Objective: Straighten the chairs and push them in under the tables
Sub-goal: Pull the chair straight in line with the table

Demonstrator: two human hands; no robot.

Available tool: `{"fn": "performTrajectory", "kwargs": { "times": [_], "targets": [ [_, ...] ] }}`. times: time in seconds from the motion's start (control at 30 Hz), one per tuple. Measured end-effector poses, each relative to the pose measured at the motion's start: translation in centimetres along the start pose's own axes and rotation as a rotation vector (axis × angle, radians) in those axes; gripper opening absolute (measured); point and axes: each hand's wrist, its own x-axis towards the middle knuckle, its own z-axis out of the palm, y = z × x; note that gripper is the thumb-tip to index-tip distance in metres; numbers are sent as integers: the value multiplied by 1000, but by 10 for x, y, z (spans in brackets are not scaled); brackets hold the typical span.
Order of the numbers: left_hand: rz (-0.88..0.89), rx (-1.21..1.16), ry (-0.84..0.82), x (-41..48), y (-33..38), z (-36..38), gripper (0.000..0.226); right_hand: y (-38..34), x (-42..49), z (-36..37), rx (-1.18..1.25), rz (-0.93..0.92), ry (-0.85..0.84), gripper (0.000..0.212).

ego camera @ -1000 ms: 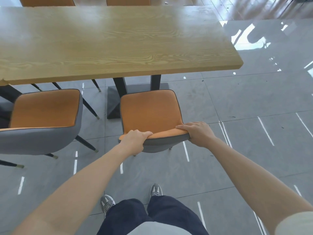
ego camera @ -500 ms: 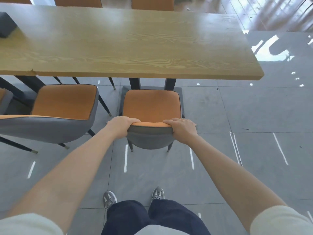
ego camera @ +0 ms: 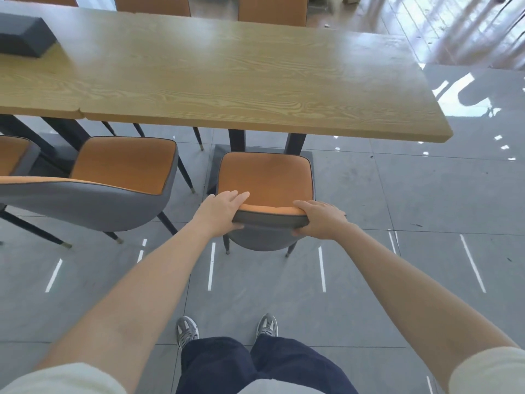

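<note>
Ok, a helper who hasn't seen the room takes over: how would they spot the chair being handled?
Find the long wooden table. On its near side, take the chair nearest the right end. Unlike the neighbouring chair, it has the left hand and right hand gripping its backrest.

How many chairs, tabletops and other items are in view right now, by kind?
Near-side chairs: 3 – gripped chair, left neighbour, edge chair cut off at far left
Far-side chairs: 3 – left back, middle back, right back
Tabletops: 2 – left tabletop, right tabletop, butted together
Boxes: 1 – dark box on the left tabletop
Total: 9
</note>
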Motion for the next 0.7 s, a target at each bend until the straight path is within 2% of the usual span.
{"fn": "performTrajectory", "kwargs": {
  "times": [0.07,0.13,0.23,0.43,0.7],
  "targets": [
    [-19,2,11,-11,-6,1,71,-14,0,-6,128,-29,-2,72],
    [-59,20,23,-23,-17,2,67,-30,5,-8,184,-57,75,70],
    [-143,62,75,-44,-41,-1,62,-60,16,-7,83,-96,171,69],
    [-304,87,208,-90,-109,-18,62,-135,38,-8,-76,-192,251,73],
    [-452,59,310,-167,-227,-33,65,-290,67,-17,-114,-311,281,75]
  ]
}}
